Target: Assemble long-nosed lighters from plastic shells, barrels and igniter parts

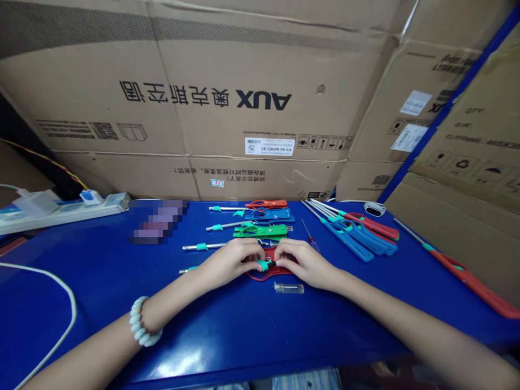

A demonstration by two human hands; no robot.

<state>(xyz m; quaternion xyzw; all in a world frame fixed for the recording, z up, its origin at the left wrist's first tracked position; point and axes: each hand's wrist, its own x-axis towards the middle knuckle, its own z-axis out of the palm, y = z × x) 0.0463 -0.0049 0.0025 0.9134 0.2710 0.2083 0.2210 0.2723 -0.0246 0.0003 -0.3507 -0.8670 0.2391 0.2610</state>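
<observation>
The only containers are the cardboard boxes (227, 108) stacked behind the blue desk (244, 330). They are shut, so their contents cannot be seen.

Both hands meet at the middle of the desk. The left hand (233, 260), with a bead bracelet (142, 322) on its wrist, and the right hand (303, 264) each have their grip pinched together on a small teal collar (264, 265) held between the fingertips. A red lighter (268, 275) lies flat on the desk directly under the two grips, partly covered by the right hand. A metal tube (184, 269) sticks out to the left from beneath the left hand.

A small clear part (288, 287) lies just in front of the red lighter, apart from the hands. Just behind the hands lie a green lighter (260, 231), a blue lighter (270, 215) and another red one, one behind the other. A thin screwdriver (311, 236) lies near the right hand. Further right is a heap of lighters (361, 230), and a single long lighter (467, 276) lies well apart at the desk's right edge. A power strip (65, 208) sits at the far left.
</observation>
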